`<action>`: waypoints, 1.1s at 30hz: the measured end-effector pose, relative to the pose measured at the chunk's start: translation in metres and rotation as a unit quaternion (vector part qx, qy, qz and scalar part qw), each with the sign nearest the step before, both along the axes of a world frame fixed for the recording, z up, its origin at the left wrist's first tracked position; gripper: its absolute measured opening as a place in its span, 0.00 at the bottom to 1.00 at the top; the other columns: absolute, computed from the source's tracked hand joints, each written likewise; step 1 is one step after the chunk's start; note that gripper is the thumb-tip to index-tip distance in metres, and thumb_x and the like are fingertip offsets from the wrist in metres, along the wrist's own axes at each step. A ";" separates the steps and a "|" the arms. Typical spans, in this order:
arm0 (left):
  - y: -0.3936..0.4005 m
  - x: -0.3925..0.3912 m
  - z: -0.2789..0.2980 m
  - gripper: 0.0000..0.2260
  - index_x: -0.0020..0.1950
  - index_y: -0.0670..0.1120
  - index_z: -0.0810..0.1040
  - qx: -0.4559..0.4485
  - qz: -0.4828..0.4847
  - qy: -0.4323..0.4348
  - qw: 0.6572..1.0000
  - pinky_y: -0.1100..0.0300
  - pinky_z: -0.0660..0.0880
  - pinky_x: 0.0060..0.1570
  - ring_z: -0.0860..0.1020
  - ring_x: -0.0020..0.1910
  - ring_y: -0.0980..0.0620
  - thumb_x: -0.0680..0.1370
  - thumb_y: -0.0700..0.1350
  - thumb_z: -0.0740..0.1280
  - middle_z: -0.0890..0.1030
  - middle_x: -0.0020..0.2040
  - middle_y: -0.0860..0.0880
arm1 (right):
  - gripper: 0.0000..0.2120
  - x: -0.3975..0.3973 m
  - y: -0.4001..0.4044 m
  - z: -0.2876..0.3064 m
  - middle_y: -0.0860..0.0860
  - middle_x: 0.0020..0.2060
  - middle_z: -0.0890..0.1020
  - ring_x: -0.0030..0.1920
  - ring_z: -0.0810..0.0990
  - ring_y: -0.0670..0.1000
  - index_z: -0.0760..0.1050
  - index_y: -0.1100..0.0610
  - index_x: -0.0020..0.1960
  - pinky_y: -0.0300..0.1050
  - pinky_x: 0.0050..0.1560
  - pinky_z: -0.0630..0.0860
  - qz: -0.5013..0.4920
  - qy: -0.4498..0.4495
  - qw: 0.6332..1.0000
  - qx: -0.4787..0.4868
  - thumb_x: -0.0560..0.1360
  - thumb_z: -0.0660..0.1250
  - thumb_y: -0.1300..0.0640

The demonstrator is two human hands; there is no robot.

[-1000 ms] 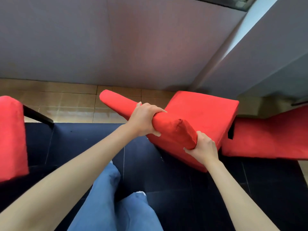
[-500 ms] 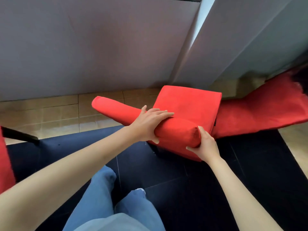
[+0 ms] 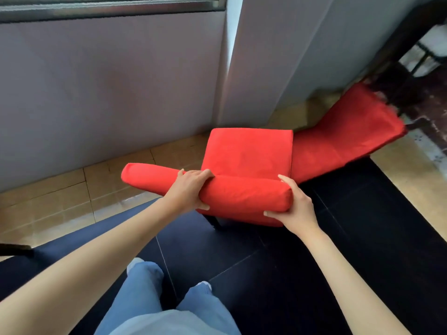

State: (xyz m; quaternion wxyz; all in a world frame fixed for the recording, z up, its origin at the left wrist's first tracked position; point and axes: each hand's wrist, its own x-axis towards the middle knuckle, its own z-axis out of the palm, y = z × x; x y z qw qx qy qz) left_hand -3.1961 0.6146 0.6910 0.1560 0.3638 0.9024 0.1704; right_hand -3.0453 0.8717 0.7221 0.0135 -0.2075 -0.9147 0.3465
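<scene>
A long red cushion [image 3: 237, 198] lies across the near edge of a red chair seat [image 3: 249, 153], its left end sticking out over the floor. My left hand [image 3: 191, 189] grips the cushion near its middle, fingers over the top and thumb underneath. At the cushion's right end my right hand [image 3: 294, 210] cups it, thumb on top and fingers curled under.
A second red chair [image 3: 343, 139] stands tilted behind and to the right of the first. Grey walls [image 3: 108, 93] rise just beyond, above tan floor tiles [image 3: 60, 201]. A dark mat [image 3: 302, 262] covers the floor under my legs. Dark furniture [image 3: 411, 68] stands at the far right.
The cushion has swung down and right, from pointing toward me to lying level along the seat's front edge. Both hands kept their hold. My view has turned right.
</scene>
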 end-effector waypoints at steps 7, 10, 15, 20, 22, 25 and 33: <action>0.018 -0.003 -0.004 0.39 0.72 0.52 0.63 -0.129 -0.066 0.063 0.987 0.45 0.63 0.66 0.72 0.65 0.46 0.65 0.55 0.76 0.74 0.66 0.50 | 0.50 0.033 0.019 0.021 0.50 0.63 0.76 0.61 0.75 0.54 0.58 0.38 0.74 0.50 0.60 0.71 -0.048 -0.006 0.996 0.076 0.59 0.82 0.51; 0.035 -0.001 0.001 0.31 0.65 0.50 0.67 -0.143 -0.103 0.081 0.981 0.50 0.69 0.56 0.76 0.56 0.45 0.65 0.54 0.74 0.78 0.56 0.50 | 0.43 0.042 0.027 0.029 0.49 0.62 0.76 0.60 0.76 0.54 0.63 0.39 0.72 0.50 0.59 0.71 -0.047 -0.034 0.991 0.120 0.62 0.80 0.51; 0.057 0.005 0.010 0.25 0.57 0.48 0.68 -0.158 -0.143 0.111 0.971 0.51 0.69 0.49 0.77 0.51 0.44 0.66 0.52 0.73 0.78 0.49 0.49 | 0.31 0.056 0.035 0.031 0.50 0.59 0.78 0.56 0.78 0.55 0.73 0.46 0.65 0.48 0.56 0.72 -0.061 -0.047 0.986 0.144 0.64 0.79 0.53; 0.070 0.002 0.020 0.24 0.58 0.47 0.68 -0.179 -0.194 0.145 0.953 0.54 0.71 0.43 0.79 0.48 0.43 0.66 0.50 0.72 0.78 0.48 0.48 | 0.30 0.080 0.030 0.018 0.50 0.55 0.79 0.52 0.79 0.55 0.75 0.47 0.63 0.48 0.54 0.74 -0.092 -0.074 0.988 0.104 0.62 0.80 0.52; 0.080 0.001 0.024 0.24 0.59 0.48 0.68 -0.186 -0.217 0.167 0.944 0.53 0.71 0.43 0.79 0.49 0.43 0.66 0.49 0.71 0.79 0.48 0.48 | 0.30 0.094 0.025 0.008 0.50 0.53 0.79 0.51 0.79 0.54 0.75 0.48 0.62 0.49 0.53 0.76 -0.119 -0.073 0.986 0.088 0.62 0.80 0.53; 0.098 0.003 0.030 0.24 0.60 0.49 0.68 -0.200 -0.253 0.187 0.928 0.52 0.72 0.47 0.79 0.50 0.44 0.66 0.48 0.70 0.79 0.50 0.49 | 0.30 0.114 0.016 -0.009 0.49 0.48 0.79 0.48 0.79 0.53 0.75 0.47 0.61 0.46 0.48 0.76 -0.167 -0.073 0.981 0.064 0.61 0.81 0.52; 0.083 0.020 0.004 0.23 0.60 0.51 0.68 -0.239 -0.255 0.203 0.915 0.55 0.72 0.53 0.78 0.53 0.47 0.68 0.47 0.71 0.79 0.51 0.51 | 0.32 0.130 -0.015 -0.037 0.50 0.52 0.79 0.51 0.80 0.53 0.74 0.47 0.64 0.45 0.51 0.75 -0.196 -0.103 0.974 0.046 0.63 0.80 0.53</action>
